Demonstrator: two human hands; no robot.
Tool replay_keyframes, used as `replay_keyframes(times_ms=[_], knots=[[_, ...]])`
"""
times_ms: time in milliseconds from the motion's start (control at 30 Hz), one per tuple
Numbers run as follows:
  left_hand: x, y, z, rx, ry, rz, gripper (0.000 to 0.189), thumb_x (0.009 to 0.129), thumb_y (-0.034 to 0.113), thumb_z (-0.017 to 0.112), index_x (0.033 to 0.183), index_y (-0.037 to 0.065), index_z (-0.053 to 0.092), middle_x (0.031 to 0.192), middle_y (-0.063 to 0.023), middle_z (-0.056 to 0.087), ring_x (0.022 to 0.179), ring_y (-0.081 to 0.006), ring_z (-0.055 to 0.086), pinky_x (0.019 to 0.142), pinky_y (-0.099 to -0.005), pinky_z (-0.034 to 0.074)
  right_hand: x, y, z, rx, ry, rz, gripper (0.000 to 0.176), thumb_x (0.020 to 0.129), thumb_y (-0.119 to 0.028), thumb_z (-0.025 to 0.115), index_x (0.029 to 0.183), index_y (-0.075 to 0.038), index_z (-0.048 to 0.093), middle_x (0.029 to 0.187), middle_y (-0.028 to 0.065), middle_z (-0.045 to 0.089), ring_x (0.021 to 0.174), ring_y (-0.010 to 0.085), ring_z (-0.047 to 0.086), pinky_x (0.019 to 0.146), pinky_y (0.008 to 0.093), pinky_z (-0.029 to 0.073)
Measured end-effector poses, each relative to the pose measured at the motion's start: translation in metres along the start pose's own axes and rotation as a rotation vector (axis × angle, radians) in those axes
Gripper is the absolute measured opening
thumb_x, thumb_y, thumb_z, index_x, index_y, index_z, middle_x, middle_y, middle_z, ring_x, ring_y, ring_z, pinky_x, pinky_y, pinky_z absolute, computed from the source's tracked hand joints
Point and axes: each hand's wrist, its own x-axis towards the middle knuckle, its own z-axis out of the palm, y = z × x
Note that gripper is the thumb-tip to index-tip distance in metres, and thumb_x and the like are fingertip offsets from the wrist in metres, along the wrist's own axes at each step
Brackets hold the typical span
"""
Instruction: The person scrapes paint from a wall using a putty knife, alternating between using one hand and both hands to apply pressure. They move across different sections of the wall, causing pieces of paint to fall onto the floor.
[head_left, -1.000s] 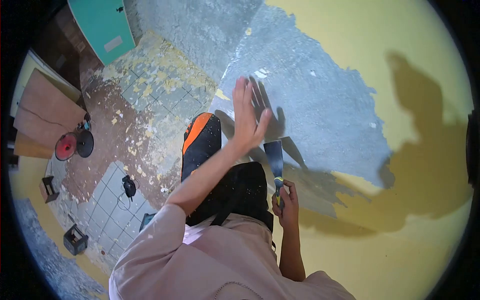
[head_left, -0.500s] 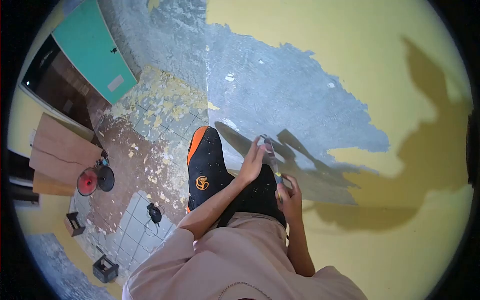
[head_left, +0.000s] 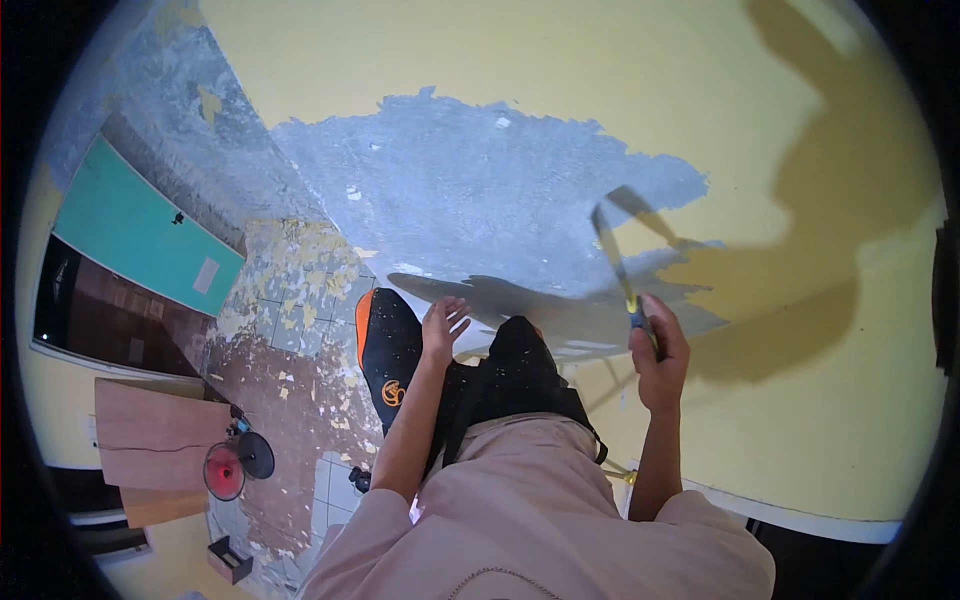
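Note:
My right hand [head_left: 660, 355] is wrapped round the handle of a scraper [head_left: 615, 250]. Its blade points up toward the wall, near the right end of the bare grey patch [head_left: 480, 190], and throws a shadow there. Ragged yellow paint [head_left: 700, 265] borders that patch beside the blade. My left hand [head_left: 442, 328] hangs over my lap, fingers apart and holding nothing. Flecks of paint dot my black trousers [head_left: 525, 365].
Peeled paint flakes [head_left: 300, 290] litter the tiled floor to the left. A green door [head_left: 145, 230], a brown board [head_left: 160, 440] and a red-centred fan [head_left: 225, 470] stand beyond. A small dark box [head_left: 230, 560] sits at lower left.
My hands have parted: the left has come off the scraper blade and moved left, while the right has carried the scraper right toward the wall. The view has turned to the right.

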Motion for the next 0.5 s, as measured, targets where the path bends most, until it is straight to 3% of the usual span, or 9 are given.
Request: replay_keyframes(times_ms=[67,133,200,333,400,433,467,500], knots=[[-0.003,0.000,0.003,0.021,-0.005,-0.021,0.036,0.095,0.025,0.036,0.119,0.000,0.043,0.116,-0.0152,0.054,0.107,-0.0270,0.056,0.088,-0.0391,0.048,-0.006,0.012,0.000,0.087,0.050,-0.059,0.042,0.090,-0.023,0.057,0.124,0.000,0.049,0.081,0.0046,0.056,0.060,0.0052,0.045,0.054,0.0197,0.036],[-0.004,-0.001,0.004,0.023,-0.011,-0.019,0.036,0.095,0.025,0.037,0.120,-0.001,0.043,0.116,-0.0153,0.054,0.107,-0.0269,0.056,0.088,-0.0391,0.048,-0.013,0.020,0.007,0.422,0.051,-0.113,0.044,0.094,-0.031,0.049,0.125,0.000,0.046,0.079,0.0043,0.054,0.053,0.0057,0.043,0.047,0.0198,0.034],[-0.004,-0.002,0.005,0.028,-0.017,-0.019,0.037,0.095,0.025,0.038,0.120,-0.001,0.043,0.116,-0.0154,0.054,0.107,-0.0268,0.056,0.088,-0.0391,0.048,-0.014,0.027,0.020,0.393,0.068,-0.028,0.046,0.095,-0.039,0.042,0.123,-0.002,0.046,0.076,0.0050,0.053,0.049,0.0053,0.041,0.042,0.0194,0.030],[-0.005,0.000,0.004,0.007,0.033,-0.060,0.034,0.094,0.024,0.041,0.117,-0.001,0.045,0.115,-0.0150,0.054,0.106,-0.0261,0.057,0.087,-0.0389,0.049,-0.018,0.031,0.044,0.477,-0.008,0.147,0.031,0.091,-0.025,0.054,0.112,-0.002,0.050,0.071,0.0012,0.051,0.053,0.0035,0.043,0.046,0.0192,0.033],[-0.002,-0.003,-0.004,-0.024,0.032,0.000,0.028,0.091,0.024,0.044,0.110,0.004,0.048,0.104,-0.0106,0.060,0.098,-0.0220,0.060,0.081,-0.0368,0.049,-0.018,0.042,0.057,0.266,-0.024,0.072,0.021,0.087,-0.015,0.059,0.101,-0.003,0.049,0.069,-0.0014,0.050,0.054,0.0040,0.044,0.049,0.0194,0.036],[-0.001,-0.001,-0.006,-0.036,0.040,0.007,0.027,0.091,0.024,0.044,0.109,0.005,0.049,0.103,-0.0097,0.060,0.095,-0.0209,0.060,0.081,-0.0355,0.049,-0.018,0.039,0.062,0.178,-0.005,0.049,0.015,0.084,-0.011,0.059,0.090,-0.004,0.047,0.072,0.0003,0.050,0.061,0.0067,0.047,0.057,0.0209,0.040],[0.000,-0.001,-0.008,-0.062,0.070,0.021,0.027,0.091,0.024,0.044,0.109,0.005,0.049,0.103,-0.0097,0.060,0.095,-0.0209,0.060,0.081,-0.0355,0.049,-0.016,0.045,0.068,0.181,-0.046,0.044,0.015,0.084,-0.011,0.059,0.090,-0.004,0.047,0.072,0.0003,0.050,0.061,0.0067,0.047,0.057,0.0209,0.040],[0.001,-0.001,-0.010,-0.067,0.080,0.016,0.026,0.091,0.024,0.044,0.109,0.005,0.049,0.103,-0.0093,0.060,0.094,-0.0206,0.060,0.081,-0.0352,0.049,-0.015,0.056,0.074,0.226,0.006,-0.179,0.013,0.086,-0.011,0.056,0.090,-0.004,0.046,0.069,0.0007,0.046,0.055,0.0061,0.042,0.049,0.0216,0.034]])
